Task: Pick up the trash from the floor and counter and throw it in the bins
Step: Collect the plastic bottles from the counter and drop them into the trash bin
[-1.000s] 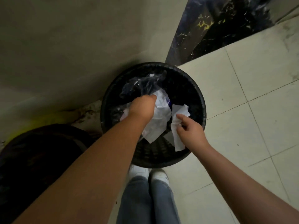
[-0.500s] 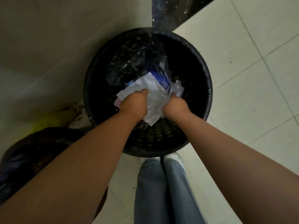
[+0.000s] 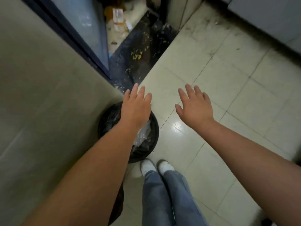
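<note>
Half a second ago both our hands were pressed down on a wad of white paper and clear plastic inside the black bin. Now the left hand [image 3: 136, 110] and the right hand [image 3: 194, 108] are raised, palms down, fingers spread apart, and neither grip holds anything. We judge from this that the load has been released and that this disposal step is complete.

The discarded trash [image 3: 144, 132] lies inside the bin [image 3: 154, 136], below and just behind the left grip; only a pale crumpled patch shows beside the left forearm. The bin stands on the tiled floor [image 3: 228, 79] against the wall, directly in front of our shoes. The right grip hangs over bare tile, to the side of the bin and apart from it.

Ahead of both grips, well apart from them, a dark floor strip [image 3: 138, 54] carries yellow flecks, and beyond it lie pale and orange scraps [image 3: 118, 18], too blurred to identify. We judge these to be possible remaining trash. No counter is in view, so its condition cannot be stated.
</note>
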